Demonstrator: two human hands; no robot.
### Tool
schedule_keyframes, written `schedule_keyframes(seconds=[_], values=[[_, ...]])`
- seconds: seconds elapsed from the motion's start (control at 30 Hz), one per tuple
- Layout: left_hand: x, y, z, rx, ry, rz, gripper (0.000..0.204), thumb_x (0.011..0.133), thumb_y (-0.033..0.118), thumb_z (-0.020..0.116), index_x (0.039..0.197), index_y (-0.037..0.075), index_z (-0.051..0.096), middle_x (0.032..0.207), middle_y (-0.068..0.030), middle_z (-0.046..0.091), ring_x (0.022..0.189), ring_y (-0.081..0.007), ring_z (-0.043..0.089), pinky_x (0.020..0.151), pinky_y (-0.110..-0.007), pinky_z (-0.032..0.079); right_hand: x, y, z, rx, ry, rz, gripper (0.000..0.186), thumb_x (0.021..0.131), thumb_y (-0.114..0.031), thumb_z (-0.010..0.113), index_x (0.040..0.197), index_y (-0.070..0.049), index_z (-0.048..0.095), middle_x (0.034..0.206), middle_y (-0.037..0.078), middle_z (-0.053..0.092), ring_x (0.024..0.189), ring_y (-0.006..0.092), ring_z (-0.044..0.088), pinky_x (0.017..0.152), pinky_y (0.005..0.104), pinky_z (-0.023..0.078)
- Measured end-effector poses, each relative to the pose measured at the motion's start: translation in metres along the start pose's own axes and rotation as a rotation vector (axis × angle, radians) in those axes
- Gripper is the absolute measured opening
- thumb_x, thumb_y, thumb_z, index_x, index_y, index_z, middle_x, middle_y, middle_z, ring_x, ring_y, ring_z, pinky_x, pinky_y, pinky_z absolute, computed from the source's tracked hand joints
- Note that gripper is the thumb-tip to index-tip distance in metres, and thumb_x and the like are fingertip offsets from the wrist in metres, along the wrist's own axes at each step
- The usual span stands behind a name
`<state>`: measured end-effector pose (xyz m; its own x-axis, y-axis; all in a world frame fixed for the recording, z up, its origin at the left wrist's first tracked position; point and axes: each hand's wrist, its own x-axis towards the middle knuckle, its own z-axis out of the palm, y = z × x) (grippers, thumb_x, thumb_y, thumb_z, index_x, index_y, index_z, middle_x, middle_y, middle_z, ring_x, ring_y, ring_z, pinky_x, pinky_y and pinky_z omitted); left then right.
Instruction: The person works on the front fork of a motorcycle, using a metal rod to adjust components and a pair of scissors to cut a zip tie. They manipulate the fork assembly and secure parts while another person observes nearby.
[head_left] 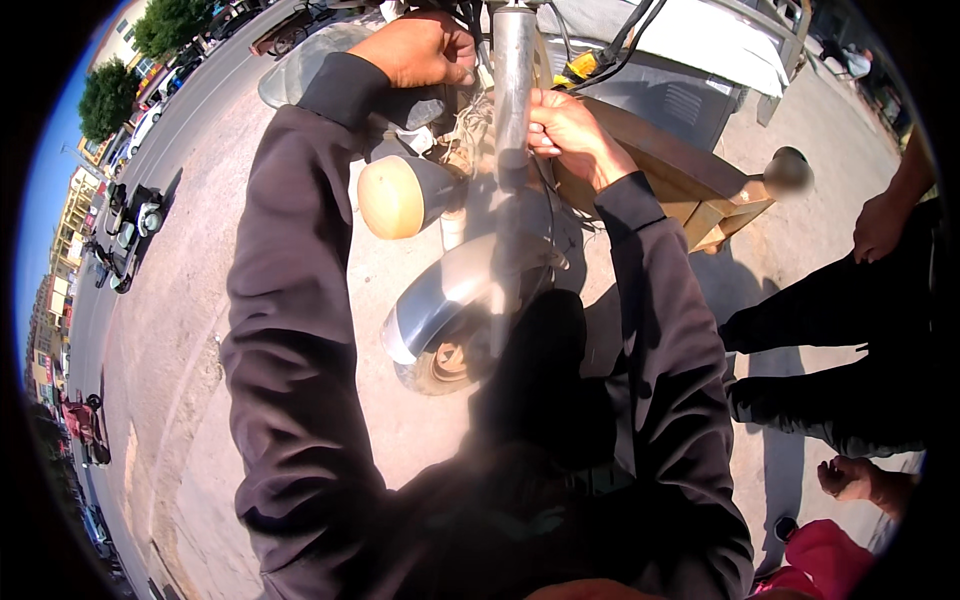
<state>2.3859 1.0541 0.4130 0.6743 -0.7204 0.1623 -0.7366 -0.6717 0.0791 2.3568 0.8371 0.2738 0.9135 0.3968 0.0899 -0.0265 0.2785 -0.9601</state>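
Note:
Above a tangle of wires and connectors (470, 125), my left hand (420, 55) has its fingers curled, on something too small to make out, beside a dark housing (420, 105). My right hand (565, 135) is closed just right of an upright silver tube (514, 70), its fingertips partly behind the tube and what they grip unclear. Below hang a round lamp with a cream lens (388, 197) and a dark housing. A curved silver fender (445, 290) over a small wheel (440, 365) sits lower down.
A brown metal beam (690, 180) and a grey cabinet (670, 95) stand right. Other people at the right show hands (875, 225), dark trouser legs (820, 395) and pink clothing (820, 555). A road with parked scooters (130, 230) and cars runs along the left.

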Motion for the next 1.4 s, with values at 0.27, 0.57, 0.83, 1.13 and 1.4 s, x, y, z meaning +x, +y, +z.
schedule_keyframes(seconds=[0.27, 0.57, 0.83, 1.13, 1.4], values=[[0.003, -0.001, -0.004, -0.547, -0.293, 0.081, 0.016, 0.098, 0.007, 0.063, 0.086, 0.003, 0.053, 0.086, 0.0036, 0.051, 0.081, -0.0068, 0.053, 0.093, -0.027, 0.053, -0.004, 0.002, 0.007, 0.204, 0.071, 0.012, 0.014, 0.103, -0.012, 0.053, 0.092, -0.011, 0.063, 0.064, -0.009, 0.047, 0.048, -0.0003, 0.035, 0.040, 0.0168, 0.026], [-0.002, 0.010, 0.007, -0.350, -0.200, 0.118, 0.017, 0.092, 0.015, 0.068, 0.082, 0.005, 0.059, 0.072, 0.0009, 0.059, 0.070, -0.0118, 0.054, 0.069, -0.030, 0.046, 0.002, 0.000, 0.007, 0.130, 0.041, -0.022, 0.014, 0.103, -0.012, 0.053, 0.093, -0.009, 0.062, 0.064, -0.008, 0.046, 0.048, 0.0000, 0.036, 0.041, 0.0165, 0.028], [-0.011, 0.036, 0.008, 0.126, -0.189, 0.066, 0.016, 0.097, 0.012, 0.063, 0.086, 0.004, 0.054, 0.079, -0.0014, 0.059, 0.076, -0.0109, 0.052, 0.072, -0.030, 0.046, 0.008, 0.004, -0.013, 0.155, -0.090, -0.035, 0.007, 0.100, -0.011, 0.059, 0.097, -0.009, 0.065, 0.065, -0.008, 0.050, 0.049, -0.0007, 0.038, 0.041, 0.0163, 0.029], [-0.008, 0.000, 0.029, -0.386, -0.012, 0.032, 0.016, 0.097, 0.020, 0.063, 0.093, 0.005, 0.057, 0.079, -0.0025, 0.060, 0.076, -0.0149, 0.055, 0.075, -0.031, 0.047, 0.017, -0.007, -0.015, -0.111, -0.183, -0.078, 0.002, 0.094, -0.008, 0.064, 0.092, -0.007, 0.064, 0.064, -0.006, 0.051, 0.049, 0.0011, 0.039, 0.042, 0.0180, 0.026], [-0.018, 0.024, 0.043, -0.274, 0.166, -0.026, 0.019, 0.099, 0.008, 0.059, 0.087, 0.003, 0.047, 0.078, 0.0023, 0.047, 0.077, -0.0052, 0.046, 0.073, -0.024, 0.044, 0.027, -0.008, -0.024, -0.249, -0.165, -0.199, 0.011, 0.090, 0.001, 0.061, 0.099, -0.002, 0.068, 0.071, 0.002, 0.061, 0.049, 0.0034, 0.043, 0.041, 0.0202, 0.028]])
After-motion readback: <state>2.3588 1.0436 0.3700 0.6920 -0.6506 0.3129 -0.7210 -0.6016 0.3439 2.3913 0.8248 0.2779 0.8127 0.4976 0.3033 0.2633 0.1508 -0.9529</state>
